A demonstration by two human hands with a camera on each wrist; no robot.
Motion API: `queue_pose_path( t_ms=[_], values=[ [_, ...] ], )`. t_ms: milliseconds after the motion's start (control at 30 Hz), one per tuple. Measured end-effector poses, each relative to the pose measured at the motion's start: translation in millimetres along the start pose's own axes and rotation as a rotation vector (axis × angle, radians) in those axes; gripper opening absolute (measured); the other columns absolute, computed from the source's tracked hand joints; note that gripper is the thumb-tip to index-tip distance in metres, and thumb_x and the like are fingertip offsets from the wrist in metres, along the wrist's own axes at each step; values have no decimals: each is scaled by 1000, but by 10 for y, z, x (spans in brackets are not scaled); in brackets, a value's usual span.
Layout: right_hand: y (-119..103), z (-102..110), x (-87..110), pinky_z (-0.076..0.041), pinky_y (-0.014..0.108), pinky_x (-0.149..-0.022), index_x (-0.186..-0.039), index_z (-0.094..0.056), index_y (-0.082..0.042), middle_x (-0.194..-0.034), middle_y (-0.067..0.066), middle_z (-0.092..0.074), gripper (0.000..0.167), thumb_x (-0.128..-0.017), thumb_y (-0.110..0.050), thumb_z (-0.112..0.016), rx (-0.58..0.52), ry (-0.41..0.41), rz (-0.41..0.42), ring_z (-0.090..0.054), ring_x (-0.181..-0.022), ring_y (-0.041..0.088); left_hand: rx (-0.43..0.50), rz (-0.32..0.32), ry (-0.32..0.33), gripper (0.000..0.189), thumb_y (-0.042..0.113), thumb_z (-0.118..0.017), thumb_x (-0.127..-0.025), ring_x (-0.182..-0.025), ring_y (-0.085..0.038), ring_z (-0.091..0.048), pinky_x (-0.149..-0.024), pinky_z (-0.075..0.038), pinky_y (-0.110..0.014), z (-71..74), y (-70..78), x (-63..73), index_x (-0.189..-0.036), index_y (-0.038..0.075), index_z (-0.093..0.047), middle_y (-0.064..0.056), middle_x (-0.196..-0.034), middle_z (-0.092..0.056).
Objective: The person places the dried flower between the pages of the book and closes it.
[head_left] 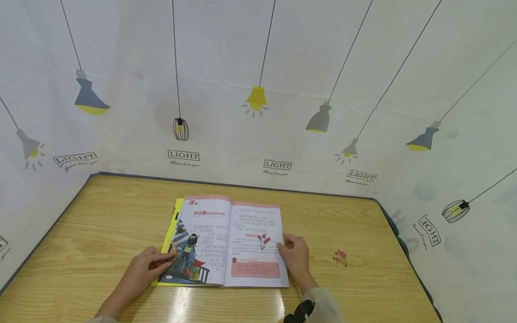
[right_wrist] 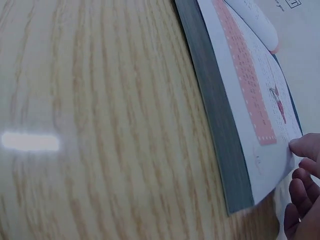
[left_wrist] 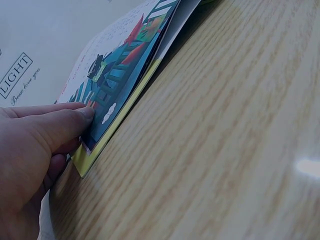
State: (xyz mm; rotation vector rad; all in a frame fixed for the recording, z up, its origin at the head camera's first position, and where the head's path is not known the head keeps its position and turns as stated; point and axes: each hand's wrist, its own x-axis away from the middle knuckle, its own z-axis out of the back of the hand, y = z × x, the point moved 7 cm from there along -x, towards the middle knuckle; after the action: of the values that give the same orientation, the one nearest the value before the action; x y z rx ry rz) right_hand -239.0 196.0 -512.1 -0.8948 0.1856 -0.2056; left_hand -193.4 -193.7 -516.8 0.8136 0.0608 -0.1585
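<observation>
An open book with printed pages lies on the table, a colourful cat picture on its left page. Its yellow cover sticks out along the left side. My left hand pinches the left page edge near the bottom, thumb on top of the picture. At the right edge, my right hand holds the page side, its thumb on the paper and the other fingers curled beside the edge. A sprig of red flowers shows on the right page, above a pink text box.
A small bunch of pinkish-red dried flowers lies on the wooden table, right of my right hand. Behind and at the sides hangs a white sheet printed with lamps. A dark edging runs round the tabletop.
</observation>
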Motion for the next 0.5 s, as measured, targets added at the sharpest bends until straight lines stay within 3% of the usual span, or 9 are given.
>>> queue_pose_path(
  t_ms=[500],
  values=[
    [18, 51, -68, -44, 24, -55, -100, -70, -1, -69, 5, -60, 28, -72, 0, -73, -115, 39, -68, -53, -65, 14, 12, -23, 6, 27, 5, -73, -76, -63, -4, -42, -56, -43, -20, 0, 2, -4, -103, 8, -71, 5, -74, -48]
  ],
)
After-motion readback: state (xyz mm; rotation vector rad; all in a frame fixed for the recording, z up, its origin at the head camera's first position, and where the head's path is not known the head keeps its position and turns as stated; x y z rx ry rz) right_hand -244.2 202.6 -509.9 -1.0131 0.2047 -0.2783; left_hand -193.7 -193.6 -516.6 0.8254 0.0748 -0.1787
